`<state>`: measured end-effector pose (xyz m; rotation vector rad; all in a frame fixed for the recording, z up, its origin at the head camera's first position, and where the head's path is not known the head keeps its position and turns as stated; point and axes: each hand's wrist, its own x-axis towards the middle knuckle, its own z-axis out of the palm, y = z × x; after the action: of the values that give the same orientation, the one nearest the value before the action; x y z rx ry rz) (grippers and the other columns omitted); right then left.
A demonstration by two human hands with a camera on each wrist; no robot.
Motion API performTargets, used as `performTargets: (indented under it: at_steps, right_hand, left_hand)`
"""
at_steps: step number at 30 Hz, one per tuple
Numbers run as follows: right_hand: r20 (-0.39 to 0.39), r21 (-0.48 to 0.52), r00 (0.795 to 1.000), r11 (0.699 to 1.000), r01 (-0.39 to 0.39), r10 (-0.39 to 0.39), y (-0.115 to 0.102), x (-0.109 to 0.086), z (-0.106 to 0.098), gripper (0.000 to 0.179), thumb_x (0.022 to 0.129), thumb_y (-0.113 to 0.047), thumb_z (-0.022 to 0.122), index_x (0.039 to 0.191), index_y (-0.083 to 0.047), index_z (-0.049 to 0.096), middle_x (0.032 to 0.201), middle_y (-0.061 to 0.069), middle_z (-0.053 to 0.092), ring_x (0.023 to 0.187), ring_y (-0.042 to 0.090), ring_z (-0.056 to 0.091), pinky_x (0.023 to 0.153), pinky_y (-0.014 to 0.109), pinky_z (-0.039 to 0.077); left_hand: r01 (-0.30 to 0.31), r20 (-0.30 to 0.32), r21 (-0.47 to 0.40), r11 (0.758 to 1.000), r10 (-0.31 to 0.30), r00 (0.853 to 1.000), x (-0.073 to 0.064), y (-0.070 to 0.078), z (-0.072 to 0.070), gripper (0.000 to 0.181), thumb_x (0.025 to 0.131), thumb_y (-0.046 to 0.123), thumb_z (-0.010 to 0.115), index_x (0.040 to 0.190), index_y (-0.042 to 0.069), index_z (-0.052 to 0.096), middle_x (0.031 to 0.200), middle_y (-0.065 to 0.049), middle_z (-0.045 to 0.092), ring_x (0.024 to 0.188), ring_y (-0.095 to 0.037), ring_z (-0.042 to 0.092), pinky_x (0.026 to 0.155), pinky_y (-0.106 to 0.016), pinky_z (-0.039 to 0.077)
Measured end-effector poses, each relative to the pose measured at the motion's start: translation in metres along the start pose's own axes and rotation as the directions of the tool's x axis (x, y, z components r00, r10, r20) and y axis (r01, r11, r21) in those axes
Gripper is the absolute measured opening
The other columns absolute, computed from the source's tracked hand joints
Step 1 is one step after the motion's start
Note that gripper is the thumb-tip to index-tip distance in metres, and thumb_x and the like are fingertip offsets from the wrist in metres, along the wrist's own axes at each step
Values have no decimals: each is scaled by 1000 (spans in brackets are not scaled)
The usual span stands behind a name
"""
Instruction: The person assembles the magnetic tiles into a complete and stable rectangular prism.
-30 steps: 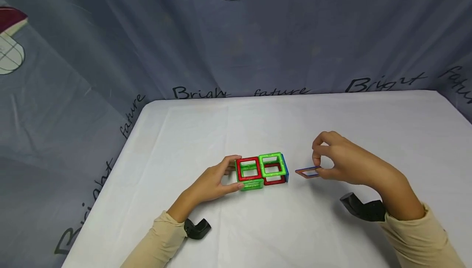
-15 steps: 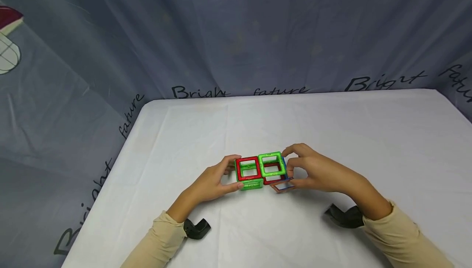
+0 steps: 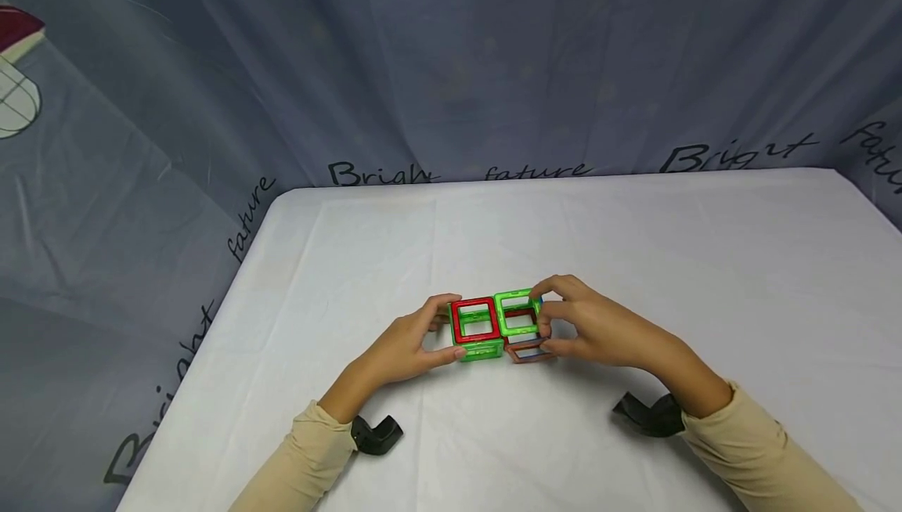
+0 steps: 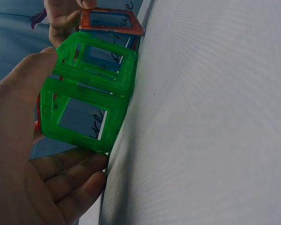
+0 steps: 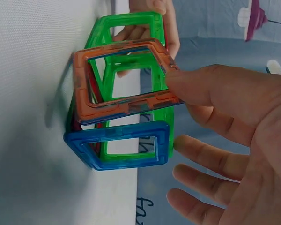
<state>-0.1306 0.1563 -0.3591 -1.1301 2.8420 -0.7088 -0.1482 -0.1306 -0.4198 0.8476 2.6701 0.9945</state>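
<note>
Two box shapes of magnetic tiles stand joined side by side on the table. The left box has a red tile (image 3: 474,302) on top and a green tile (image 3: 482,350) in front. My left hand (image 3: 402,351) grips this box, its thumb at the front and fingers round the far side. A green tile (image 3: 520,331) tops the right box, and a blue tile (image 5: 131,163) forms its right side. My right hand (image 3: 606,328) pinches an orange magnetic tile (image 5: 126,107) with a blue edge. That tile is tilted close against the right box's front.
The white-covered table (image 3: 493,449) ends at a grey-blue curtain (image 3: 599,66) with black lettering behind and at the sides. A black wrist mount (image 3: 377,435) sits under the left wrist, and another black mount (image 3: 650,416) under the right.
My right hand has carried the orange tile leftward, from beside the boxes to the right box's front. My left hand keeps its grip in the same place.
</note>
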Motion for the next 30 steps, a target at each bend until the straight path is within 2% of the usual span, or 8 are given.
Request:
performTargets:
  at_steps: [13, 30]
  right_hand:
    - [-40, -45, 999, 999, 7, -9, 6, -1, 7, 23, 75, -15, 73, 74, -23, 52, 117, 8, 49, 113, 29, 43, 86, 43, 46]
    - [-74, -172, 997, 985, -1, -12, 2, 1, 9, 24, 72, -14, 74, 71, -20, 50, 115, 11, 51, 110, 31, 46, 82, 42, 46]
  left_hand:
    - [8, 4, -4, 1000, -8, 1000, 0, -1, 0, 66, 80, 42, 66, 135, 28, 31, 120, 2, 57, 103, -13, 59, 89, -34, 47]
    - [-1, 2, -3, 1000, 1, 1000, 0, 2, -1, 66, 81, 42, 66, 135, 27, 31, 118, -1, 59, 103, -15, 60, 89, -35, 48]
